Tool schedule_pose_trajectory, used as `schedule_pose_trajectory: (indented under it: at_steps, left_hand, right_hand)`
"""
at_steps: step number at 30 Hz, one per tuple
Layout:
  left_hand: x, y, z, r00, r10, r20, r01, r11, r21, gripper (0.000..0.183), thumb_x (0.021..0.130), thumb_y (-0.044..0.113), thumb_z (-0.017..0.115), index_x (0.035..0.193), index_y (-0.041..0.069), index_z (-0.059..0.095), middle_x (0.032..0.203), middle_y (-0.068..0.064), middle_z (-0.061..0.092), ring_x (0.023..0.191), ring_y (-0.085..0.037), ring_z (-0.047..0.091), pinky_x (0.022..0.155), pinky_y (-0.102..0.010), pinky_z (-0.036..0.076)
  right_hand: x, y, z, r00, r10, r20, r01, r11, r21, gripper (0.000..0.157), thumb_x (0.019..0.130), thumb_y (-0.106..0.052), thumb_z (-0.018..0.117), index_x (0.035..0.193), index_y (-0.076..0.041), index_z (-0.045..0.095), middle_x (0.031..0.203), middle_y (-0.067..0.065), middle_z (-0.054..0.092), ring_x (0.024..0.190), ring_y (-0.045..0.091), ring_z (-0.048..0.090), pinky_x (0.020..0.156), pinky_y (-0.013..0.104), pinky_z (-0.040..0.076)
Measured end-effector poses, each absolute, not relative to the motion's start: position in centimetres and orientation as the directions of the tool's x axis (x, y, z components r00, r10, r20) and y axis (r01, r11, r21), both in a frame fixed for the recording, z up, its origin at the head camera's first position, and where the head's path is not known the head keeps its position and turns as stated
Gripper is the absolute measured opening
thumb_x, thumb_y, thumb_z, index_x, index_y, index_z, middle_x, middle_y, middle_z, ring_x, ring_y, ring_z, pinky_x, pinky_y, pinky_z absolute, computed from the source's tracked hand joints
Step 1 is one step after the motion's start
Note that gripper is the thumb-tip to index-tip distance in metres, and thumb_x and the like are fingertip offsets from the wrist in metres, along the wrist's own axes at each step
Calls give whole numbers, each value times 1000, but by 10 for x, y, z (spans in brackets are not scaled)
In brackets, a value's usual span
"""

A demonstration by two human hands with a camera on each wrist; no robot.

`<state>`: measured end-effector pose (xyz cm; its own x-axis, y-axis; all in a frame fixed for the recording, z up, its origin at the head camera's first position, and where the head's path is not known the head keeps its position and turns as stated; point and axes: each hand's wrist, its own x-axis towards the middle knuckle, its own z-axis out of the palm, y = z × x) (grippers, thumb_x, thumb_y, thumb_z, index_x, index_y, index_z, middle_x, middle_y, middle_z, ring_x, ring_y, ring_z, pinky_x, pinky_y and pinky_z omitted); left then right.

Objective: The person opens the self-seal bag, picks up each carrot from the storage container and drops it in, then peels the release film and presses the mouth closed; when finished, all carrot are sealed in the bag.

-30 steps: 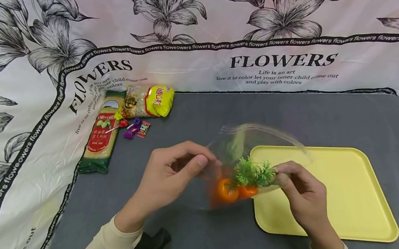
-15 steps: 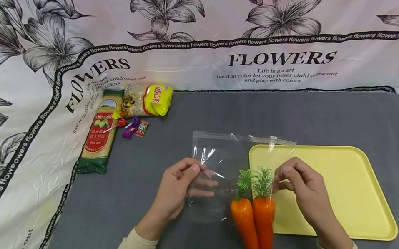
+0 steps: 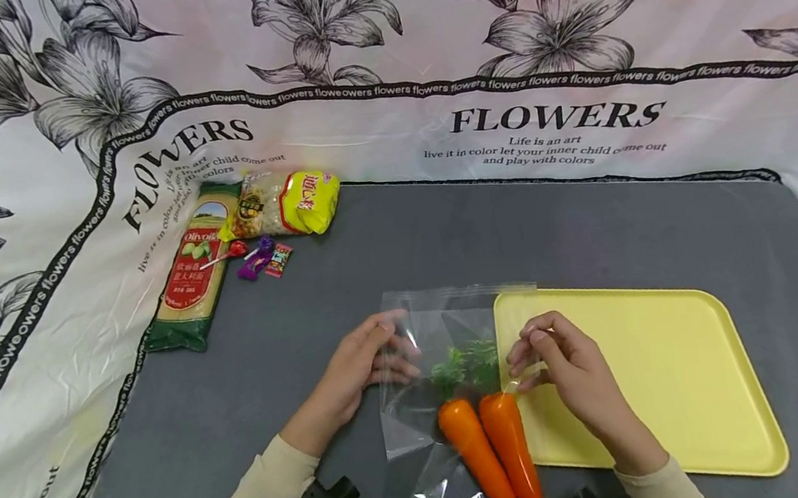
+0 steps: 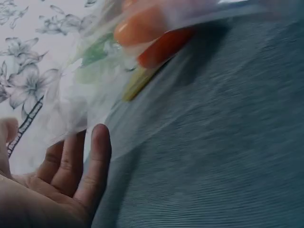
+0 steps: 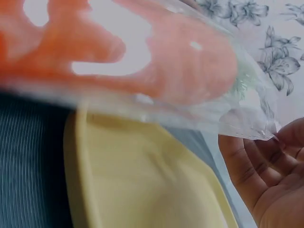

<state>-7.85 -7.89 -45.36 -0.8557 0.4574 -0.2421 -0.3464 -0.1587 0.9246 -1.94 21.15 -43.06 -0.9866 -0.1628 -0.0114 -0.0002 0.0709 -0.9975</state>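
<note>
A clear zip-top bag (image 3: 422, 427) with two orange carrots (image 3: 476, 457) inside hangs between the hands, their green tops toward the zip end. The left hand (image 3: 362, 367) grips the bag's left edge near the top; in the left wrist view, several fingers (image 4: 99, 147) extend behind the film. On the other side, the right hand (image 3: 565, 357) pinches the bag's right edge between thumb and fingers, as the right wrist view shows. The carrots' tips reach the bottom of the head view. In the right wrist view the carrots (image 5: 185, 66) look large and close through shiny plastic.
A yellow tray (image 3: 651, 384) lies under and beside the right hand. At the back left are a spaghetti pack (image 3: 193, 268), a yellow-ended food bag (image 3: 290, 203), a red lollipop (image 3: 236, 248), a purple-wrapped candy (image 3: 257, 259) and a small red candy packet (image 3: 278, 260).
The bag has swung from a tilted, blurred pose to hanging flatter, carrots pointing toward the person. Over the last half second it shifted slightly left, and the right hand moved left with it.
</note>
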Motion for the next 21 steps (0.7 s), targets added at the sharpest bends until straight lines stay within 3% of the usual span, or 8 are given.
schedule_pose_trajectory:
  at_steps: [3, 6, 11, 18, 21]
  left_hand:
    - [-86, -77, -450, -870, 452, -198, -294, -153, 943, 37, 97, 35, 52, 114, 4, 63, 98, -14, 66, 83, -25, 67, 80, -42, 53]
    - [-91, -75, -447, -881, 453, -134, -249, -204, 947, 35, 97, 30, 52, 106, -2, 63, 106, -16, 65, 96, -29, 65, 87, -42, 50]
    - [-93, -72, -445, -891, 443, -105, -257, -299, 919, 36, 98, 25, 51, 117, -6, 57, 114, -21, 63, 105, -35, 62, 87, -44, 49]
    - [-91, -69, -443, -908, 400, -129, -276, -337, 900, 40, 97, 27, 53, 123, -3, 55, 110, -21, 65, 92, -35, 67, 77, -48, 52]
    - [-90, -68, -441, -914, 382, -136, -269, -320, 908, 40, 96, 29, 54, 121, -2, 57, 111, -20, 65, 89, -35, 67, 75, -50, 53]
  right_hand:
    - [-19, 210, -429, -984, -177, 13, -25, 68, -997, 20, 103, -19, 39, 107, -1, 47, 89, 20, 60, 75, 33, 64, 59, 47, 55]
    - [-18, 211, -428, -982, -186, 33, -43, 52, -998, 19, 103, -16, 38, 106, 1, 47, 86, 21, 59, 74, 33, 64, 58, 47, 55]
    - [-18, 216, -429, -991, -135, 8, -15, 51, -999, 21, 103, -17, 39, 105, 3, 47, 86, 23, 59, 72, 33, 64, 56, 49, 54]
    - [-20, 220, -431, -994, -69, -84, 80, 61, -995, 29, 102, -21, 43, 109, 6, 48, 89, 27, 59, 74, 33, 65, 59, 49, 54]
    - [-21, 218, -430, -996, -16, -88, 86, 106, -991, 25, 101, -19, 46, 110, 5, 49, 91, 24, 57, 75, 32, 65, 60, 46, 55]
